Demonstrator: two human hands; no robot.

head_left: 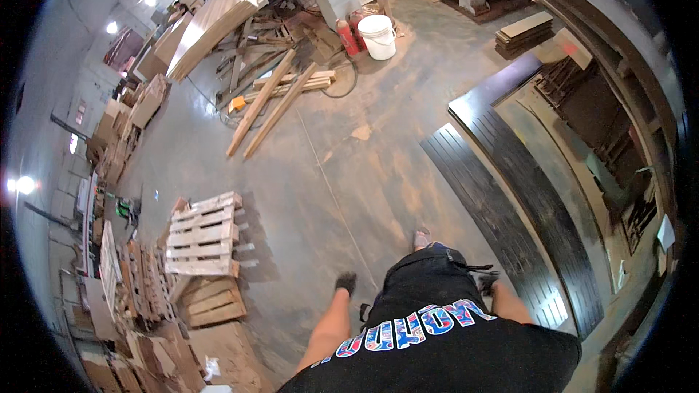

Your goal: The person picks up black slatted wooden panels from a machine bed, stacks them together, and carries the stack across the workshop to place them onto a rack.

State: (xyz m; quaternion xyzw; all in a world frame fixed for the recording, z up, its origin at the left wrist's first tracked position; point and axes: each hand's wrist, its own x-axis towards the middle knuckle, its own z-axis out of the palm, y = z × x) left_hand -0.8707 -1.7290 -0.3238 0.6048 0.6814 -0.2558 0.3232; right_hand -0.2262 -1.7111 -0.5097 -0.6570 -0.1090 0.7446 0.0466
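Note:
My left hand [346,282], in a dark glove, hangs out in front of my left side over the concrete floor. It touches nothing that I can see, and its fingers are too small and dark to read. My right hand [486,281], also dark-gloved, is beside my right hip, closest to the long dark grooved panels [502,222] lying on the right. Its fingers blend with my black clothes, so their pose is unclear. One of my feet [422,237] shows ahead of my shorts.
Wooden pallets [204,236] lie on the left. Ahead are loose timber beams [262,105], a white bucket [377,36] and red fire extinguishers [347,36]. A short stack of boards [524,33] sits at the far right, near a long shelf-like structure [619,58].

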